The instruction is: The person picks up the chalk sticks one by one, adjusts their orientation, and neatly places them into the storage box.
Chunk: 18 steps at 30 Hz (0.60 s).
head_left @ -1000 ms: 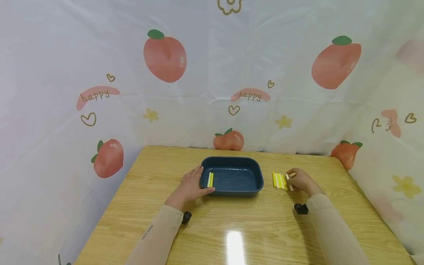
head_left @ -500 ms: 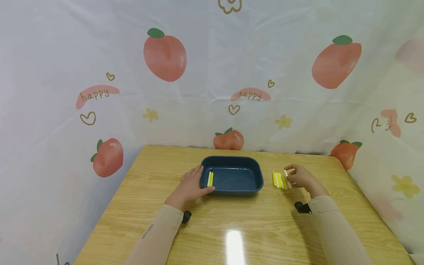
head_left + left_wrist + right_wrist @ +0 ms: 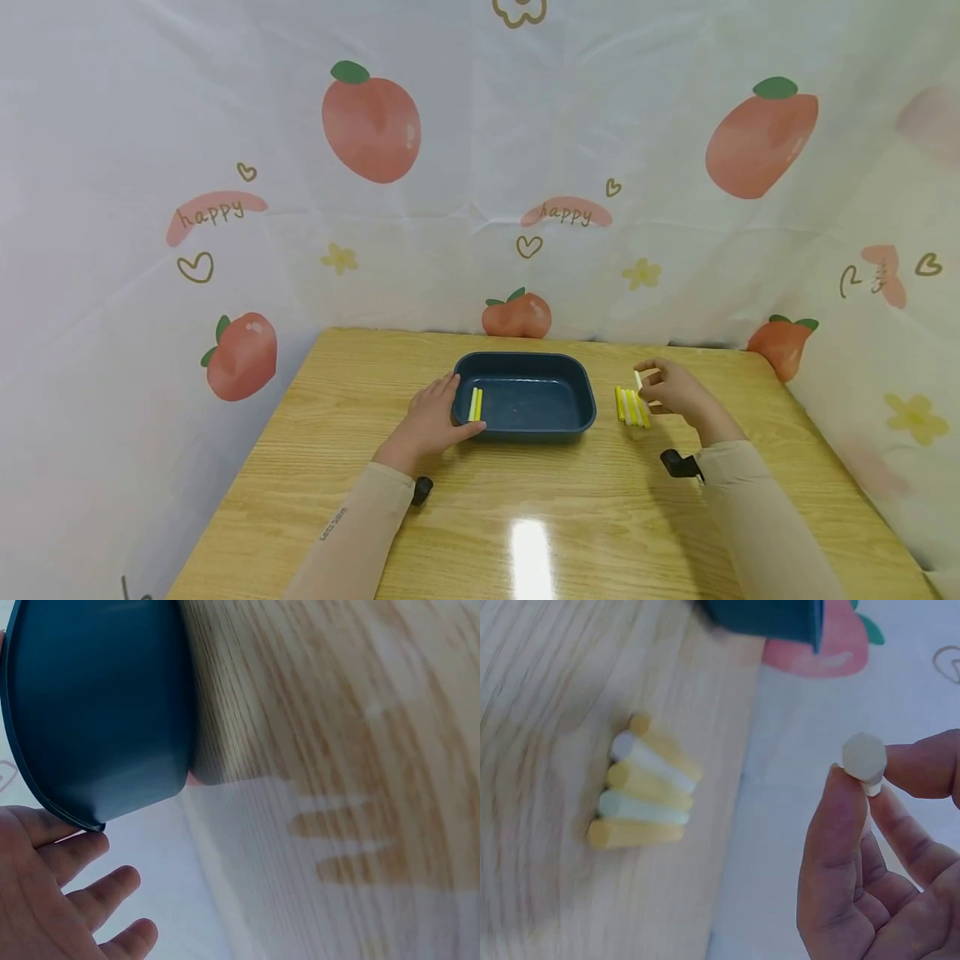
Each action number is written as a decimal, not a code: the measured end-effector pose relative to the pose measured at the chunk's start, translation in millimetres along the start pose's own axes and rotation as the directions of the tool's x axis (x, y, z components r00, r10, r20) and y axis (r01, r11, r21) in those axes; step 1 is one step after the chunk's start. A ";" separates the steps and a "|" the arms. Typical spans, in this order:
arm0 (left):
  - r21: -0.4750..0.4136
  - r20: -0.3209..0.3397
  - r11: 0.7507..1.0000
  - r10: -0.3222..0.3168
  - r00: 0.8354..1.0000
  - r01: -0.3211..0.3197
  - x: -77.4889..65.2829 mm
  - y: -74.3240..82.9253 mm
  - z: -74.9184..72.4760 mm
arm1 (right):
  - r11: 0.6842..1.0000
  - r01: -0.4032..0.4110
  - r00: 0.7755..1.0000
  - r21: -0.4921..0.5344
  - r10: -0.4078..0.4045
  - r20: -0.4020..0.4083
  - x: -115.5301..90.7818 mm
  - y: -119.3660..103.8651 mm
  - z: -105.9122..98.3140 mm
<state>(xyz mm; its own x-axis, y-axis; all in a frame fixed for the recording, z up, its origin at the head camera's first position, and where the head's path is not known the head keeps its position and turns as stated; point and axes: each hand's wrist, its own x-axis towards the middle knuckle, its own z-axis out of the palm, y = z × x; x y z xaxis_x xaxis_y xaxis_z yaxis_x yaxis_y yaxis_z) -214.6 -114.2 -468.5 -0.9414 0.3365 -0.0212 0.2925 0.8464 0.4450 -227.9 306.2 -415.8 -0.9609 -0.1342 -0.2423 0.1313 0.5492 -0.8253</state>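
Observation:
My right hand [image 3: 677,394] pinches a white chalk stick [image 3: 865,757] between thumb and fingertips, raised over the table. Beneath it and to its left, a row of yellow and white chalk sticks [image 3: 631,407] lies side by side on the wood. A dark blue rectangular tub [image 3: 525,435] stands left of that row; two chalk sticks [image 3: 476,405], one white and one yellow, lean at its left end. My left hand [image 3: 431,421] rests on the tub's left end, thumb over the near rim. Its outstretched fingers [image 3: 105,896] touch the rim in the left wrist view.
The wooden table [image 3: 450,533] runs back to a white curtain [image 3: 450,275] printed with peaches, which also hangs along both sides. Black wrist cameras [image 3: 678,463] sit on both sleeves. A bright light reflection shows near the table's front.
My right hand has lifted the white chalk stick from the right end of the row and shifted slightly up and left with it. The left hand and tub stay in place.

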 end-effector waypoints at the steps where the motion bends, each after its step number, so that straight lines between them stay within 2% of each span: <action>1: 0.002 0.003 1.000 -0.001 1.000 0.001 0.2 -0.3 0.2 | 1.000 0.005 1.000 0.011 -0.005 -0.002 -0.3 -2.0 0.5; 18: 0.005 -0.009 1.000 0.007 1.000 -0.007 2.0 -2.1 3.8 | 0.993 0.053 0.998 0.101 -0.051 -0.020 -3.6 -39.7 19.0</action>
<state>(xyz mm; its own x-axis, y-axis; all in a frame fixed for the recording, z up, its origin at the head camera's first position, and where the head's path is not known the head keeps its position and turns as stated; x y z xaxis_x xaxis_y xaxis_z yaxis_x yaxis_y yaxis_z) -216.5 -113.8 -472.9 -0.9409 0.3385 -0.0105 0.2996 0.8464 0.4402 -225.0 269.2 -391.8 -0.9711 -0.1453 -0.1891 0.1041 0.4550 -0.8844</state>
